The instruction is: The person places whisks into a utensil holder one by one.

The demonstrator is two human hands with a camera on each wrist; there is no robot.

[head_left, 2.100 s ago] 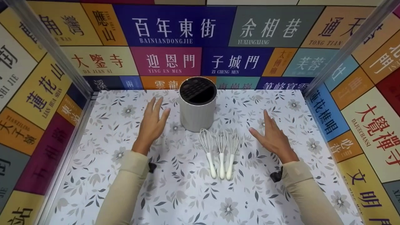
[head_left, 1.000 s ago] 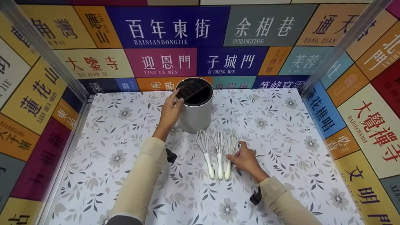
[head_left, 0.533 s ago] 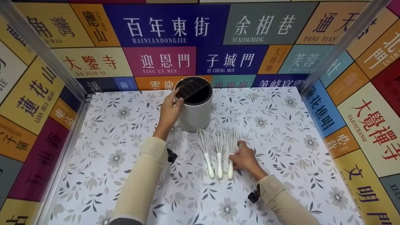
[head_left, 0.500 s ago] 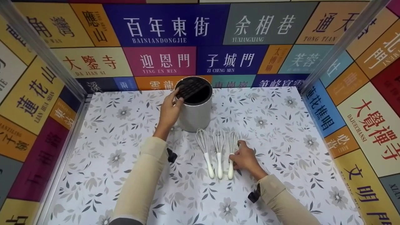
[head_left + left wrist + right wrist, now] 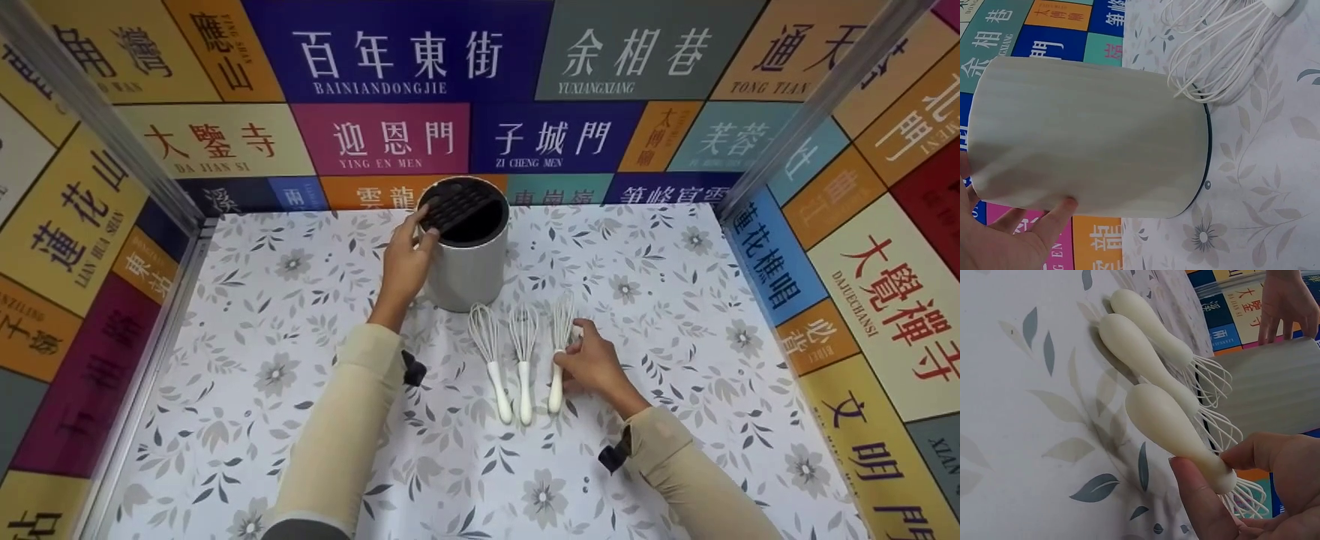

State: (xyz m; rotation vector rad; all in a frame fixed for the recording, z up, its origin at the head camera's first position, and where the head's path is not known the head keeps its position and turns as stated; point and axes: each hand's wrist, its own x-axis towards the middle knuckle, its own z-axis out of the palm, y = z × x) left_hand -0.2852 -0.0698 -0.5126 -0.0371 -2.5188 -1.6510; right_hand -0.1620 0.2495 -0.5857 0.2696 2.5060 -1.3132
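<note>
My right hand point(image 5: 596, 364) pinches the rightmost whisk point(image 5: 556, 391) between thumb and fingers, near where its cream handle meets the wires. In the right wrist view its handle point(image 5: 1162, 419) looks tilted up from the cloth. Two matching whisks, the middle one point(image 5: 524, 394) and the left one point(image 5: 498, 394), lie side by side with their wires pointing away from me. Behind them stands a light grey cylindrical utensil holder point(image 5: 469, 277) with a black insert point(image 5: 463, 206). My left hand point(image 5: 405, 262) grips the holder's upper left rim, thumb against the wall in the left wrist view.
A white table cover point(image 5: 277, 435) with grey leaves and flowers spreads under everything. Colourful panels with Chinese lettering point(image 5: 382, 139) wall in the back and both sides. Metal posts point(image 5: 832, 105) rise at the rear corners.
The left hand went from open beside the utensil holder to gripping its rim. The right hand reached in, took the rightmost whisk, and has shifted it slightly up and away from the other two.
</note>
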